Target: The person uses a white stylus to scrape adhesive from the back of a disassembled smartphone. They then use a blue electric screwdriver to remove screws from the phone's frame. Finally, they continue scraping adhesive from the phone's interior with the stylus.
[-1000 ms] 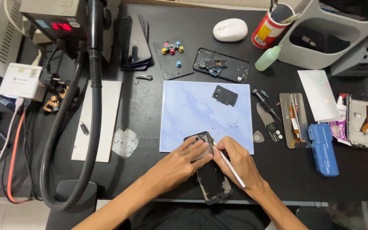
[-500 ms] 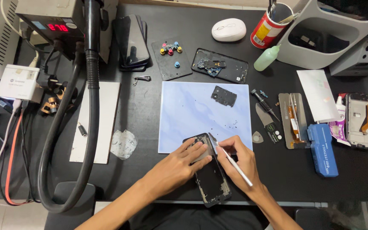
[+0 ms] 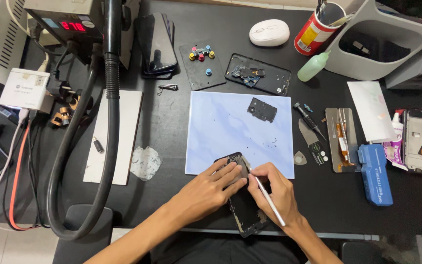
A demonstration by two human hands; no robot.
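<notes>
An opened black phone [image 3: 244,208] lies at the near edge of a pale blue work mat [image 3: 230,132], its back off and its insides showing. My left hand [image 3: 206,190] rests flat on the phone's upper part, fingers pressing it down. My right hand [image 3: 275,194] holds a thin silver tool [image 3: 268,200] like a pen, its tip at the phone's upper right corner. A small black cover piece [image 3: 262,109] and tiny screws lie on the mat further back.
A thick black hose [image 3: 107,146] loops down the left from a station with a red display [image 3: 72,25]. Stacked phones [image 3: 156,44], a black back cover [image 3: 258,74], a screw tray [image 3: 202,63], a mouse [image 3: 268,32], a red can [image 3: 313,30], a blue box [image 3: 374,173] and tools ring the mat.
My right hand has tilted the silver tool and brought its tip to the phone's upper right corner. The left hand stays pressed on the phone.
</notes>
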